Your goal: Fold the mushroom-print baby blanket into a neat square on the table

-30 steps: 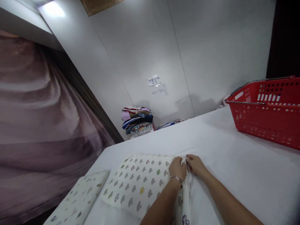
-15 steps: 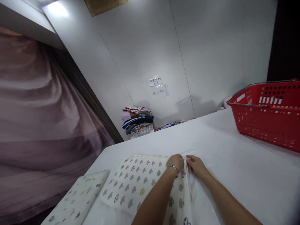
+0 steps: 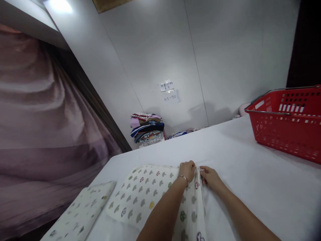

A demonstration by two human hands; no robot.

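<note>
We record the mushroom cloth (image 3: 144, 192) on the table (image 3: 240, 160), spread leftward from its gathered right edge, which runs toward us from the far end, where the left hand (image 3: 187, 170), nearer its middle, pinches and the right hand (image 3: 210, 177) touches, grip unclear.

A slim, silver-coloured bracelet (image 3: 184, 177) circles the wrist of the left hand (image 3: 187, 170) — both forearms (image 3: 239, 209) are bare.

A light (image 3: 60, 6) glares white at upper left; soft shadows mark the wall (image 3: 230, 60), and the curtain (image 3: 42, 113) looks slightly blurred and stretched.
</note>
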